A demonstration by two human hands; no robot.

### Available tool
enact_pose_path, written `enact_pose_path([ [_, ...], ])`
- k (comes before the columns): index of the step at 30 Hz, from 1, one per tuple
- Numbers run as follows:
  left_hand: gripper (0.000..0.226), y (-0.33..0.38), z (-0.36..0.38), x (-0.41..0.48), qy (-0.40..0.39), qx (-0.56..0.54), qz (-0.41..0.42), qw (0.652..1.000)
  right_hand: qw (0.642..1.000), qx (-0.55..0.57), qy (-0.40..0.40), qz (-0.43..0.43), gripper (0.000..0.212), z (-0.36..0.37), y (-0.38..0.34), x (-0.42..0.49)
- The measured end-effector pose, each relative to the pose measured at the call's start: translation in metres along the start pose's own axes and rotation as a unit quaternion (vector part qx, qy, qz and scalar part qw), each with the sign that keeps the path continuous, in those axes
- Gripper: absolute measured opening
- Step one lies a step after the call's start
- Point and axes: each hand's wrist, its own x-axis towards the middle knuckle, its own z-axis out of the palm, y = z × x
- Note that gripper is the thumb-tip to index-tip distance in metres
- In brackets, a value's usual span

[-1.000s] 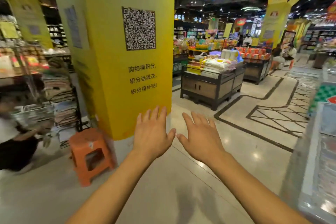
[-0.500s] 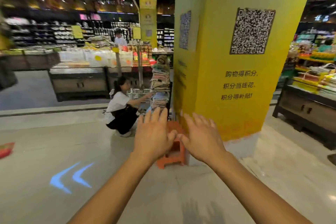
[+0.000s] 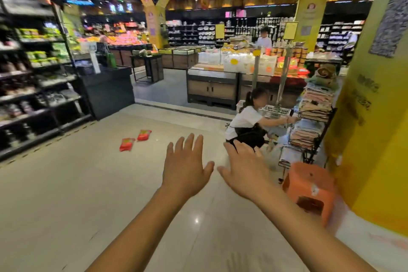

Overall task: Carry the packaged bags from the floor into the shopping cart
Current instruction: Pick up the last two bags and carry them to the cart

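Head view: red bags (image 3: 127, 144) newly in sight, pillar (image 3: 375, 150) farther right.

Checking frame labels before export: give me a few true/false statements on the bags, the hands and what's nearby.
1. Two red bags lie side by side on the floor. True.
2. The left hand grips a bag. False: it and the right hand are both open, with fingers spread and holding nothing.
3. An orange stool stands next to the yellow pillar. True.
4. A shopping cart stands right beside the bags. False: only bare floor surrounds them.
5. The crouching person reaches toward the bags. False: that person reaches toward the rack of folded cloths, away from the bags.
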Motion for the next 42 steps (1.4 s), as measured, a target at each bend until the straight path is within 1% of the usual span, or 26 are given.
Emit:
enact_pose_path([
  [6, 0.08, -0.04, 0.015, 0.063, 0.016, 0.051, -0.066, 0.996, 0.996, 0.033, -0.017, -0.078, 0.07, 0.014, -0.011, 0.095],
  [13, 0.08, -0.059, 0.028, 0.141, 0.043, 0.089, -0.138, 0.986, 0.988, 0.045, -0.038, -0.143, 0.069, 0.022, -0.005, 0.196],
  [18, 0.08, -0.08, 0.039, 0.177, 0.035, 0.089, -0.183, 0.978, 0.98, 0.056, -0.046, -0.183, 0.068, 0.035, -0.012, 0.253],
  [24, 0.079, -0.119, 0.053, 0.219, 0.013, 0.106, -0.216, 0.971, 0.973, 0.064, -0.053, -0.214, 0.068, 0.056, -0.034, 0.319],
  [31, 0.078, -0.195, 0.08, 0.289, 0.009, 0.095, -0.228, 0.969, 0.972, 0.056, -0.059, -0.221, 0.07, 0.089, -0.078, 0.413],
  [37, 0.078, -0.29, 0.099, 0.375, 0.02, 0.075, -0.236, 0.969, 0.974, 0.044, -0.056, -0.215, 0.069, 0.107, -0.137, 0.519],
  [42, 0.077, -0.362, 0.102, 0.435, 0.019, 0.079, -0.226, 0.971, 0.974, 0.042, -0.055, -0.214, 0.07, 0.118, -0.189, 0.598],
])
